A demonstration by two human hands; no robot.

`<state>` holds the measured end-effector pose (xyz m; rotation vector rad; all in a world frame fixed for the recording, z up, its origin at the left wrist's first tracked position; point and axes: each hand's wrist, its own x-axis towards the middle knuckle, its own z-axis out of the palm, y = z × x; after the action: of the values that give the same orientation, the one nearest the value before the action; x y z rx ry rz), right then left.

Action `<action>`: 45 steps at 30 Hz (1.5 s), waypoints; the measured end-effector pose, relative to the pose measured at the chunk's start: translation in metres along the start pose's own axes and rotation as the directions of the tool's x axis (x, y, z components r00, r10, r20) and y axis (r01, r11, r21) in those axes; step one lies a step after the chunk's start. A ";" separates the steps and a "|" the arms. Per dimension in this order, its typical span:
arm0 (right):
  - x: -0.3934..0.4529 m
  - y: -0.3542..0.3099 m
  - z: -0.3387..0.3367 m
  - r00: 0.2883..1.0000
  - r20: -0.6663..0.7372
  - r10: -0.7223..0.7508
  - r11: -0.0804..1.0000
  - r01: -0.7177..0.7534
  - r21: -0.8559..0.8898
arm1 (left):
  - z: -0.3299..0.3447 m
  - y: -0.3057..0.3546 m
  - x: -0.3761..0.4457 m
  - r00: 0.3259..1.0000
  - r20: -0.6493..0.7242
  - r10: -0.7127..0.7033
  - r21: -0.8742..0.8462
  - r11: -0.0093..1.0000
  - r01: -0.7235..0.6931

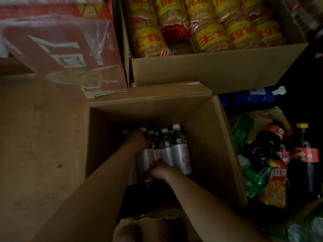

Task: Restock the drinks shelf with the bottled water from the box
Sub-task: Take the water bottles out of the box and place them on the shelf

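Observation:
An open cardboard box (206,137) stands in front of me in dim light. Inside stand several water bottles (180,151) with white caps and silver labels with red characters. My left hand (139,138) reaches deep into the box and closes around the necks of the bottles on the left. Lower down, my right hand (159,169) grips the bottom part of a bottle in the middle of the group. The lower ends of the bottles are lost in shadow. No drinks shelf is in view.
Behind the box sits a larger carton (209,72) holding yellow and red snack packs. A red printed case (61,55) lies at the upper left. To the right are cola bottles (304,159), green bottles (253,179) and a blue pack (250,100). Brown cardboard covers the left side.

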<state>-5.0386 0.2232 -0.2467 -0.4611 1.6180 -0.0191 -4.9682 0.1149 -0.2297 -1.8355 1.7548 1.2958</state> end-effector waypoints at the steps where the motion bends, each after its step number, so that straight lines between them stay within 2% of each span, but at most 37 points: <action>1: 0.003 0.002 0.002 1.000 -0.018 -0.006 1.000 0.006 -0.005 | 0.002 -0.002 0.002 1.000 -0.022 0.023 0.036 0.999 -0.022; 5: 0.007 0.009 0.007 0.997 -0.074 -0.033 0.997 0.029 -0.066 | 0.008 -0.003 0.005 0.995 -0.050 0.081 0.136 0.988 -0.074; 12: -0.038 0.011 0.011 0.968 -0.185 -0.170 0.985 0.165 -0.041 | -0.015 0.011 -0.034 0.983 -0.091 0.161 0.154 0.977 -0.146; 16: -0.099 0.004 0.008 0.945 -0.246 -0.214 0.977 0.212 -0.038 | -0.047 0.031 -0.081 0.989 -0.096 0.109 0.032 0.994 -0.106; 21: -0.196 -0.011 -0.005 0.886 -0.376 -0.271 0.962 0.244 -0.119 | -0.087 0.069 -0.165 0.967 -0.198 0.158 -0.066 0.983 -0.174; 25: -0.276 -0.036 -0.020 0.850 -0.442 -0.287 0.956 0.286 -0.072 | -0.129 0.112 -0.236 0.907 -0.329 0.262 0.024 0.963 -0.269; 28: -0.342 -0.052 -0.047 0.805 -0.496 -0.326 0.929 0.369 -0.012 | -0.173 0.156 -0.290 0.869 -0.345 0.354 0.032 0.930 -0.366; 30: -0.391 -0.059 -0.069 0.758 -0.548 -0.354 0.911 0.411 -0.019 | -0.202 0.188 -0.328 0.829 -0.355 0.432 -0.015 0.884 -0.467; 32: -0.435 -0.063 -0.091 0.742 -0.569 -0.355 0.893 0.449 0.029 | -0.227 0.223 -0.368 0.780 -0.347 0.521 -0.031 0.824 -0.565; 36: -0.526 -0.061 -0.137 0.788 -0.500 -0.360 0.812 0.529 0.249 | -0.262 0.285 -0.446 0.655 -0.297 0.695 -0.051 0.673 -0.738; 40: -0.628 -0.043 -0.167 0.748 -0.503 -0.434 0.744 0.612 0.268 | -0.272 0.335 -0.512 0.532 -0.235 0.813 -0.062 0.534 -0.843; 42: -0.666 -0.025 -0.180 0.717 -0.555 -0.423 0.713 0.641 0.284 | -0.270 0.364 -0.550 0.477 -0.200 0.856 -0.082 0.471 -0.878; 45: -0.718 0.006 -0.200 0.674 -0.632 -0.383 0.689 0.664 0.290 | -0.259 0.408 -0.607 0.361 -0.129 0.924 -0.101 0.350 -0.931</action>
<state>-5.2122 0.3948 0.4574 -0.5439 1.8571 -1.1097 -5.1462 0.2287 0.5170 -0.7293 2.9955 1.7477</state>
